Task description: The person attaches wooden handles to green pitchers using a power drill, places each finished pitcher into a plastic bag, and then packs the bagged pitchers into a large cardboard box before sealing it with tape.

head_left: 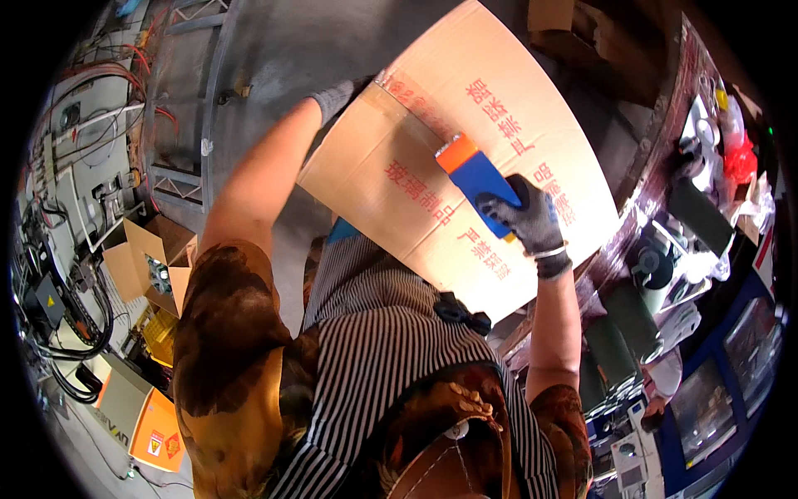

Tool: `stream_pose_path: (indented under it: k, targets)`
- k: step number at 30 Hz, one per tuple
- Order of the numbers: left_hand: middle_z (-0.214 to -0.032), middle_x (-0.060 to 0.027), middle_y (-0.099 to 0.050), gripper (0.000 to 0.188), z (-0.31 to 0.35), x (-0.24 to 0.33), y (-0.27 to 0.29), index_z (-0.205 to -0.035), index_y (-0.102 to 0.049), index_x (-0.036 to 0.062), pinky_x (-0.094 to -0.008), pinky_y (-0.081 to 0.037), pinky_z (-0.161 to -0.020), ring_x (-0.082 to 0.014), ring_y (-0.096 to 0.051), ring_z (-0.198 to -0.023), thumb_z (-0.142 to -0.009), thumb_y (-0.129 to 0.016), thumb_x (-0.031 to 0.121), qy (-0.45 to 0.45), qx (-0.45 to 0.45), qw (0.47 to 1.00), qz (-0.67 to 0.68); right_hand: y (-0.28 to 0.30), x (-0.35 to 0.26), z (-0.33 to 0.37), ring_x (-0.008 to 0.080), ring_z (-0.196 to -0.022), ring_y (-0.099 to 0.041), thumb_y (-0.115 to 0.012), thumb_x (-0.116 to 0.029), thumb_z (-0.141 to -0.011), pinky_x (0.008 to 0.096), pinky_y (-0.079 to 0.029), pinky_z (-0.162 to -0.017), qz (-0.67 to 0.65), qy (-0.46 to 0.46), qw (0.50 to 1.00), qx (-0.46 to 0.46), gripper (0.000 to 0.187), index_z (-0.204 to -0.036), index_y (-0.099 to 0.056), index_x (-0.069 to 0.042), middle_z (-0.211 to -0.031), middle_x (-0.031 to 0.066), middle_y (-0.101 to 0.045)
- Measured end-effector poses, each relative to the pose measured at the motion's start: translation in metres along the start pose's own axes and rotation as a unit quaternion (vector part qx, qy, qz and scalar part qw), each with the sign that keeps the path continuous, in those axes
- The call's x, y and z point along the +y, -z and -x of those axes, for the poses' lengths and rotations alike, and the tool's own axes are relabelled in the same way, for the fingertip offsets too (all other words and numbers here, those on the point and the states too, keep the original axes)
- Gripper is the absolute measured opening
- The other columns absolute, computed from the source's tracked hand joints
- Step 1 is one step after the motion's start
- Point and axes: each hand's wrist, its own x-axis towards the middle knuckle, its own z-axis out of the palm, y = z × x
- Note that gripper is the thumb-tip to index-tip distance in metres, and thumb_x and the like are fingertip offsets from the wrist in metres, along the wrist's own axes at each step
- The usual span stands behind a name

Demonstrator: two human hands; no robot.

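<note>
In front of me is a large brown cardboard box [366,150] with red printing and a strip of tape across its top left. My right hand [532,218], in a dark grey work glove, is closed round a long blue block-shaped item with an orange end [486,179], its exact kind unclear. That item is over the box's printed face; whether it touches the face I cannot tell. At the box's far left edge is my left hand [335,98] in a grey glove, its fingers mostly hidden by the edge.
To the left are an open small carton [137,262], an orange-and-grey box [154,424], cables and a metal frame [204,100]. A bench edge wrapped in film [619,249] runs along the right, with dark green cylinders [623,320], plastic bags and blue machinery [706,407] beyond.
</note>
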Motion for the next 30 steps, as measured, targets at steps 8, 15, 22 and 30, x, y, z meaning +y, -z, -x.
stream_pose_path:
  k: [8, 15, 22, 30]
  targets:
    - [-0.153, -0.0125, -0.046, 0.076, 0.127, -0.100, -0.012, -0.152, -0.041, 0.0076, -0.0444, -0.028, -0.118, -0.0289, -0.042, -0.140, -0.097, -0.038, 0.060, 0.121, 0.142, 0.871, 0.454, 0.016, 0.001, -0.014, 0.0068, -0.071, -0.061, -0.081, -0.036, -0.085, 0.0240, -0.050, -0.063, -0.046, -0.055, 0.995, -0.063, 0.039, -0.102, -0.068, -0.003, -0.078, 0.0016, -0.066]
    - [-0.150, -0.0163, -0.048, 0.086, 0.092, 0.034, 0.013, -0.151, -0.036, 0.0046, -0.0500, -0.034, -0.116, -0.0335, -0.044, -0.140, -0.094, -0.050, 0.066, -0.030, 0.172, 0.851, 0.496, 0.015, -0.020, -0.038, 0.0256, -0.073, -0.072, -0.075, -0.058, -0.080, 0.0368, -0.054, -0.070, -0.043, -0.014, 0.996, 0.072, 0.060, -0.097, -0.071, -0.001, -0.078, 0.0139, -0.072]
    - [-0.131, -0.0217, -0.062, 0.073, -0.024, 0.178, -0.023, -0.139, -0.053, 0.0081, -0.0490, -0.047, -0.101, -0.0381, -0.059, -0.121, -0.095, -0.046, 0.066, -0.269, 0.255, 0.899, -0.233, 0.030, -0.041, -0.056, 0.0293, -0.079, -0.072, -0.071, -0.070, -0.075, 0.0393, -0.055, -0.076, -0.039, -0.051, 0.996, 0.058, 0.075, -0.099, -0.074, 0.002, -0.082, 0.0182, -0.072]
    - [-0.128, -0.0208, -0.064, 0.069, -0.029, 0.192, -0.113, -0.138, -0.057, 0.0111, -0.0509, -0.045, -0.102, -0.0395, -0.060, -0.120, -0.097, -0.042, 0.064, -0.118, 0.379, 0.812, -0.429, 0.062, 0.041, 0.050, 0.0354, -0.080, -0.072, -0.074, -0.062, -0.078, 0.0416, -0.056, -0.076, 0.017, -0.013, 0.999, 0.028, 0.068, -0.103, -0.072, 0.000, -0.088, 0.0201, -0.073]
